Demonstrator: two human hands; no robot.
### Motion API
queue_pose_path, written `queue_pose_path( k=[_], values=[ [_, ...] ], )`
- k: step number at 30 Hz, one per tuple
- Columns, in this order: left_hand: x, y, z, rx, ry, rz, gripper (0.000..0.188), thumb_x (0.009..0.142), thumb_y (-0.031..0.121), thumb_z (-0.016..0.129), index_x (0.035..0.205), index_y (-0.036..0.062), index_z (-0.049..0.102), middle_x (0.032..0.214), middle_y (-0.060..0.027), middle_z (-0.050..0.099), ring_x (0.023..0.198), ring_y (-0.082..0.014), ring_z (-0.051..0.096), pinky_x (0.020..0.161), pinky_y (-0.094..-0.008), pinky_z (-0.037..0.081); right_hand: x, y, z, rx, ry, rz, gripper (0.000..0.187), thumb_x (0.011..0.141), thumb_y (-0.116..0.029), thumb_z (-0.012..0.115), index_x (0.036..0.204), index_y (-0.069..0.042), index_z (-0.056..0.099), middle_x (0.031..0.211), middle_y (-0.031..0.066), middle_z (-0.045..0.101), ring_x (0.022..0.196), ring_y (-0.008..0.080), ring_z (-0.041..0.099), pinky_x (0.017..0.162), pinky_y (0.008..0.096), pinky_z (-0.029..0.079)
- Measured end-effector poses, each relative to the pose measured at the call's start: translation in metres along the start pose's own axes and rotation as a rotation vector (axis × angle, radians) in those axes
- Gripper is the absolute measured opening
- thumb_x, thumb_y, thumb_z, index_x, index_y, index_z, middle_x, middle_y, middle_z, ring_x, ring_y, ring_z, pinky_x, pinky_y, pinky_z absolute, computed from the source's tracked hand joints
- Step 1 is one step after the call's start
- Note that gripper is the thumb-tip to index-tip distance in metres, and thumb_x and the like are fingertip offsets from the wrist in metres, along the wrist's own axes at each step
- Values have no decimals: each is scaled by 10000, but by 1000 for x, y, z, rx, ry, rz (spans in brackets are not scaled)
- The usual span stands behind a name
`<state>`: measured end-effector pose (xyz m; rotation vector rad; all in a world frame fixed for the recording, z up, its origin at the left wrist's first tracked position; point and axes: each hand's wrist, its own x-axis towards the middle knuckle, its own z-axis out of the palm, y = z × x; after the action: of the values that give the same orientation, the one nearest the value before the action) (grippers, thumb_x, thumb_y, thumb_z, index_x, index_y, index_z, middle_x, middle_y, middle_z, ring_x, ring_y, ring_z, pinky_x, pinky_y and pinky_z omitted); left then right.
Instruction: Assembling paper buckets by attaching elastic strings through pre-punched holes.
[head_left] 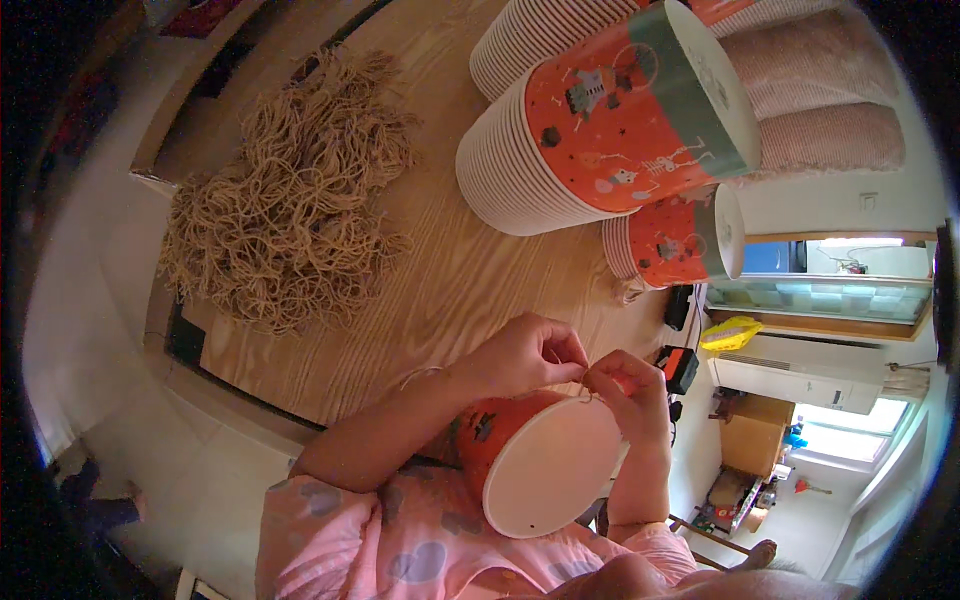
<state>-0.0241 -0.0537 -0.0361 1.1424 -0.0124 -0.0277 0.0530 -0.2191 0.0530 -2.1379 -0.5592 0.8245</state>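
Note:
An orange paper bucket (553, 467) with a dark printed figure rests tilted against my body, its pale round end facing up. A small dark hole shows near that end's lower edge. At the far side of the rim, my left hand (522, 354) is closed in a pinch, thumb and forefinger on a thin twine cord (586, 396). My right hand (632, 392) meets it there, fingertips pinched on the same cord. The fingers hide most of the cord and how it joins the bucket.
A tangled heap of tan twine (295, 195) covers the left of the wooden table (440, 270). Stacked orange-and-green buckets (625, 115) lie on their sides at the far right, with a smaller stack (675, 240) nearby. Wrapped stacks (820, 95) lie behind them. A black-and-orange box (678, 369) is at right.

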Motion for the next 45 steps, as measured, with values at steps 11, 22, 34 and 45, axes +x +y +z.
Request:
queue_pose_path(
  k=[11, 22, 34, 45],
  values=[
    [-2, 5, -14, -244, -130, -143, 107, 822, 98, 624, 892, 28, 585, 794, -21, 626, 687, -75, 561, 642, -235, 462, -31, -45, 12, 98, 73, 32, 132, 891, -67, 519, 960, 14, 598, 916, 71, 628, 875, 147, 590, 804, 283, 454],
    [-2, -1, -16, -309, -167, -121, 121, 816, 117, 624, 886, 35, 568, 783, -22, 614, 652, -81, 566, 589, -242, 469, -4, -20, 2, -8, -20, -75, 93, 852, -30, 595, 935, 5, 621, 900, 65, 645, 873, 139, 601, 790, 268, 469],
    [2, -6, -15, -283, -136, -126, 134, 832, 112, 655, 923, 38, 589, 772, -18, 629, 657, -91, 584, 590, -247, 472, 11, -22, 1, -55, -142, -45, 84, 776, 31, 638, 858, 12, 627, 848, 55, 639, 829, 131, 609, 762, 264, 485],
    [-1, -3, -16, -254, -142, -68, 167, 816, 78, 639, 957, -6, 607, 795, -64, 659, 645, -95, 592, 570, -233, 471, 10, -30, -5, -131, -59, -60, 110, 714, 84, 639, 794, 10, 626, 799, 47, 611, 779, 116, 568, 734, 240, 445]
  ],
)
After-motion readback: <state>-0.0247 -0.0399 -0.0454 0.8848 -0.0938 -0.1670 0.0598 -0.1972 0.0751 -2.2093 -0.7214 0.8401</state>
